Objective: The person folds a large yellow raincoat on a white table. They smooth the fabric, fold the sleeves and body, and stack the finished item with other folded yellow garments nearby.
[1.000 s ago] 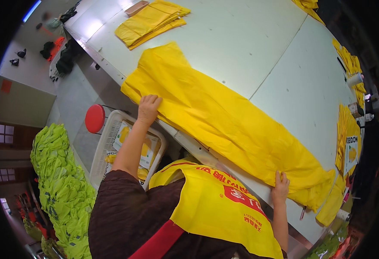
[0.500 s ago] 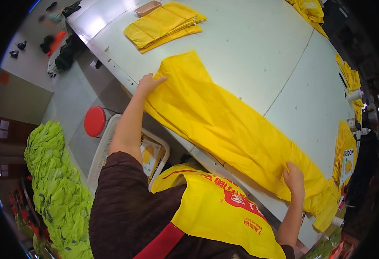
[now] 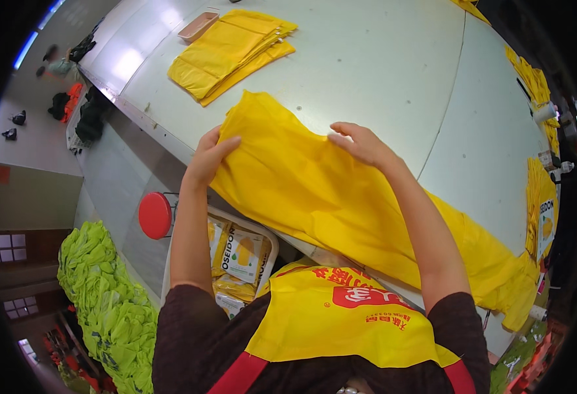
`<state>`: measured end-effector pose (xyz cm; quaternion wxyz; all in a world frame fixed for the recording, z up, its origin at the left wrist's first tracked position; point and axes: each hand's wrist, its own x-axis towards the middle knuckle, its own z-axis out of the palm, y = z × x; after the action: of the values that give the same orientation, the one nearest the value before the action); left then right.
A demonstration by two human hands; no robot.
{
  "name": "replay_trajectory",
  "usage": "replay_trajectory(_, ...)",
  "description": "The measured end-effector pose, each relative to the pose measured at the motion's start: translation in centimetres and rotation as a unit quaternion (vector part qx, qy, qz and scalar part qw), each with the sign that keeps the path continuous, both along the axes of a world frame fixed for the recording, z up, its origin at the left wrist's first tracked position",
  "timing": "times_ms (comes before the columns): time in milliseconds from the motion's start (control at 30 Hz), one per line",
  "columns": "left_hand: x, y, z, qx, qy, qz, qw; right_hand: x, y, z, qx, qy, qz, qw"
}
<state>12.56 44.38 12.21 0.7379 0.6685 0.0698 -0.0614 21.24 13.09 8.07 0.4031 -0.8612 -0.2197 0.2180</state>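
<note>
A long yellow plastic garment (image 3: 321, 187), creased and gathered lengthwise, lies along the near edge of the table, its right end hanging at the corner. At its left end my left hand (image 3: 208, 156) is closed on the edge, thumb on top and the other fingers tucked behind. My right hand (image 3: 364, 143) is at the far edge of the garment, with thumb and forefinger apart and the fingertips at the material. The right forearm passes over the garment. A flat folded stack of similar yellow pieces (image 3: 229, 49) rests farther back on the table.
The pale tabletop (image 3: 374, 72) has a small pinkish tray (image 3: 198, 26) at the back. Below the table edge stand a red-topped stool (image 3: 155, 215) and a basket (image 3: 268, 246) of printed packages. Lime-green material (image 3: 108, 308) is heaped at left. Yellow pieces (image 3: 536, 197) hang along the right side.
My right hand has left the garment's right part and come leftward to its far edge near the left hand. The left end of the garment is drawn in slightly. The whole view has shifted.
</note>
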Motion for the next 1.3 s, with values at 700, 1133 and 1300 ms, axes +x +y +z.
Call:
replay_trajectory(700,0.0,2.3,1.2,-0.127,-0.144,-0.024,0.981,1.6,3.2,4.0,0.201,0.553,0.288,0.756)
replay_trajectory(1133,3.6,2.5,-0.5,0.058,0.02,0.037,0.997,4.2,5.1,-0.8,-0.034,0.249,0.102,0.963)
replay_trajectory(1300,2.7,9.0,-12.7,0.466,0.109,0.061,0.876,1.6,4.0,-2.9,-0.21,-0.11,0.042,0.97)
